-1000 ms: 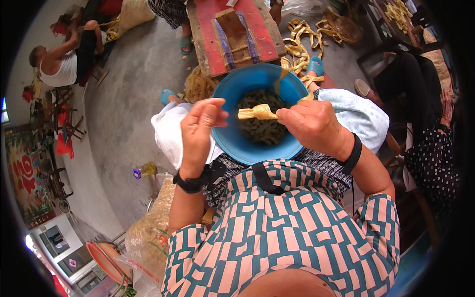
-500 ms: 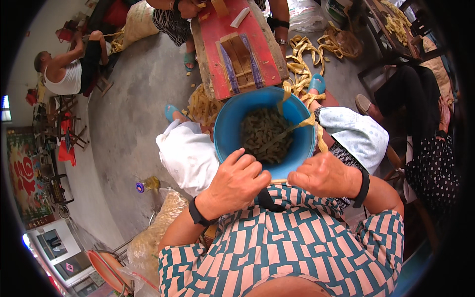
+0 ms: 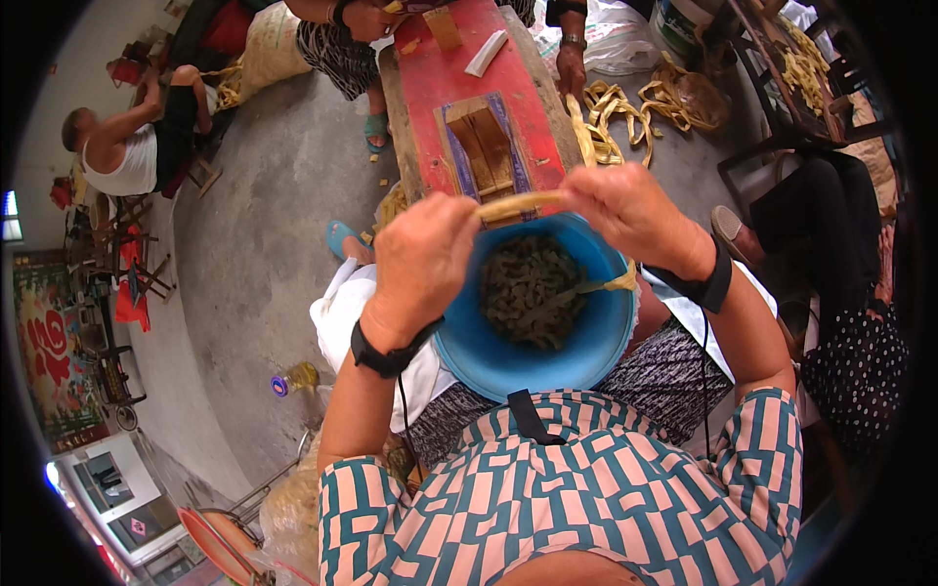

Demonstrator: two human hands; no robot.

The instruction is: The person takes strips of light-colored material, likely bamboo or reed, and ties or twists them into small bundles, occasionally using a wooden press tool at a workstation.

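Between my two hands a pale yellow strip (image 3: pixel 518 206) is stretched, above the far rim of a blue bucket (image 3: pixel 479 361). My left hand (image 3: pixel 422 259) grips one end in closed fingers. At the other end my right hand (image 3: pixel 630 210) is closed on the strip too. Dark greenish-brown short pieces (image 3: pixel 532 293) lie in the bucket, which sits between my knees. One yellow strand (image 3: pixel 618 280) hangs over the bucket's right side into it. Just beyond the strip, a wooden block with a groove (image 3: pixel 481 142) is fixed on a red board (image 3: pixel 430 112).
Across the board a person's hand (image 3: pixel 570 70) is beside long yellow strips (image 3: pixel 611 107). A white piece (image 3: pixel 487 53) lies on the board. To the left stand a jar (image 3: pixel 295 379) and a seated person (image 3: pixel 122 146); another person (image 3: pixel 831 225) sits at right.
Both my hands have moved up and away from my lap to the block's near end, carrying the strip. The bucket has shifted slightly nearer me. The other person's hand has come down beside the board.
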